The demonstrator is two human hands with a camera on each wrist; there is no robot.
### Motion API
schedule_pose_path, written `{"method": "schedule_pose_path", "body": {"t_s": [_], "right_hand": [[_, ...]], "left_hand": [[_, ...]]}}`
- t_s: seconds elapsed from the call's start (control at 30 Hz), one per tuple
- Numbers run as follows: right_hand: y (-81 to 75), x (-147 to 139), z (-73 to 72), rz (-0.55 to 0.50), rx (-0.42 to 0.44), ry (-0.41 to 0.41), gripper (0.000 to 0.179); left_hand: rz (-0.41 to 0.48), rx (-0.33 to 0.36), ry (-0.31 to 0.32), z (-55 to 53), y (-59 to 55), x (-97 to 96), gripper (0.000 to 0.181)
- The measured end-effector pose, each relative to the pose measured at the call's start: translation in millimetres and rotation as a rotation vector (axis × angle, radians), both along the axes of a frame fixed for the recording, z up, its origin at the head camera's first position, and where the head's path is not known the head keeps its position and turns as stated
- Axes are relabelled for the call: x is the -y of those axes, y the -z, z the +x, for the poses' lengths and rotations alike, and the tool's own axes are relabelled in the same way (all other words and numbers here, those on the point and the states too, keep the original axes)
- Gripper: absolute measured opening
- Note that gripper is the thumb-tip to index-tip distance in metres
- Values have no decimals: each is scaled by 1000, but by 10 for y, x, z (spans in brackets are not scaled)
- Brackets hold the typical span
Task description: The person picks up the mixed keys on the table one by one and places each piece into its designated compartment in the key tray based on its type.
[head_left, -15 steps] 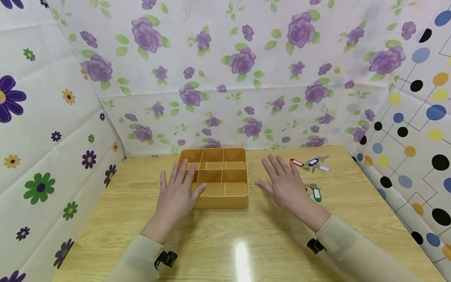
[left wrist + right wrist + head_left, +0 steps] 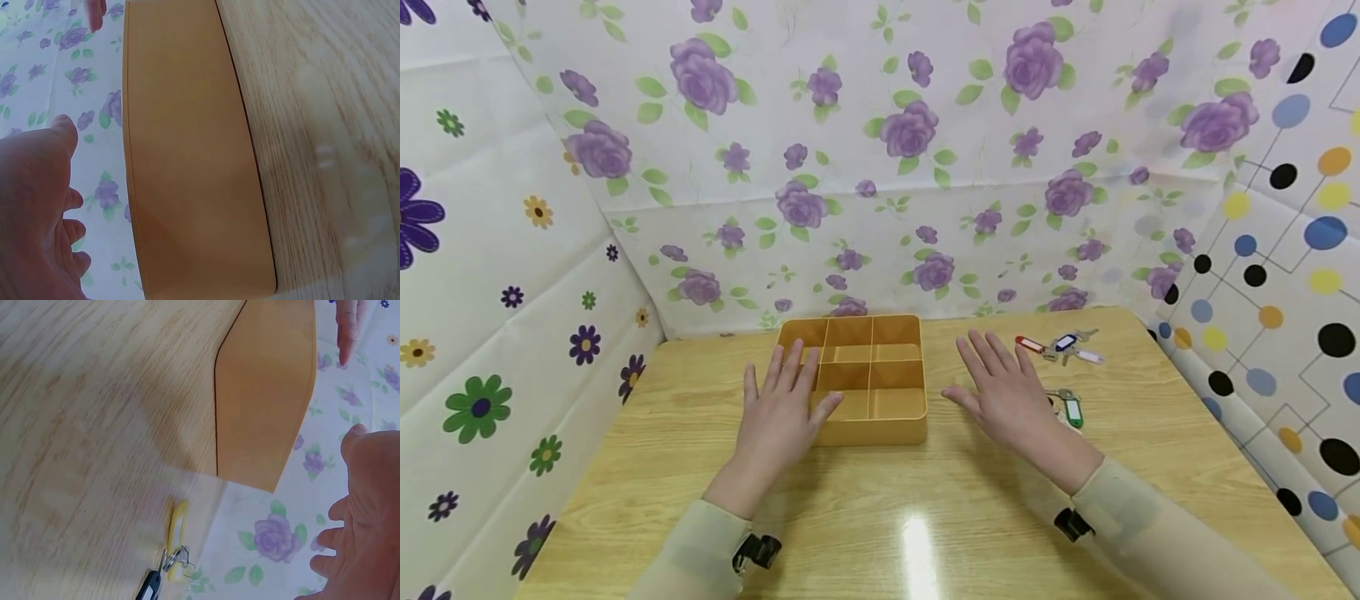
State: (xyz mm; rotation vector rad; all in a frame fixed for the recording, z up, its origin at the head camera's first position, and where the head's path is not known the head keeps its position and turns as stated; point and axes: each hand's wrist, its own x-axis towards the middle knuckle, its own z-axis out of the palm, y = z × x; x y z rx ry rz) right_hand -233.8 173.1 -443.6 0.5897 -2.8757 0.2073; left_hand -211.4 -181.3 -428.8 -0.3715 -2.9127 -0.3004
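An orange-yellow box with several compartments (image 2: 869, 432) stands on the table toward the back. Over its left part hovers my left hand (image 2: 775, 421), fingers straight and spread, holding nothing; it hides some compartments. My right hand (image 2: 1011, 404) is held above the table to the right of the box, also with straight fingers and nothing in it. In the left wrist view the box's front wall (image 2: 187, 150) fills the middle, below the thumb. Behind the right hand lie keys with a red tag (image 2: 1030, 343), a blue tag (image 2: 1064, 342) and a pale lilac tag (image 2: 1089, 357).
Nearer on the right, partly hidden by the right hand, are keys with a green tag (image 2: 1074, 412). A yellow tag (image 2: 177, 526) shows in the right wrist view. Flowered cloth (image 2: 865, 233) hangs behind the table (image 2: 850, 517), and patterned cloths line both sides.
The head view has shifted slightly. My left hand has drifted a little to the right over the box; the right hand stays nearly still. Box and keys have not moved.
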Motion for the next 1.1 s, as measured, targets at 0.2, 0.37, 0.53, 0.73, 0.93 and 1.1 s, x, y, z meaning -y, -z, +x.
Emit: {"method": "schedule_pose_path", "body": {"t_s": [0.2, 0.37, 0.53, 0.73, 0.93, 1.1], "right_hand": [[-10, 13, 9, 2, -8, -8, 86], [-4, 29, 1, 6, -2, -9, 87], [10, 58, 4, -6, 14, -7, 87], [47, 120, 31, -31, 1, -18, 87], [82, 193, 42, -24, -8, -29, 86], [107, 247, 58, -3, 2, -33, 86]], "left_hand": [[-2, -10, 3, -8, -5, -21, 87], [-1, -13, 4, -18, -4, -34, 87], [1, -10, 8, -33, 27, -49, 87], [-3, -4, 10, -33, 65, -58, 88], [10, 5, 7, -40, 72, -56, 87], [33, 24, 0, -53, 88, -41, 87]]}}
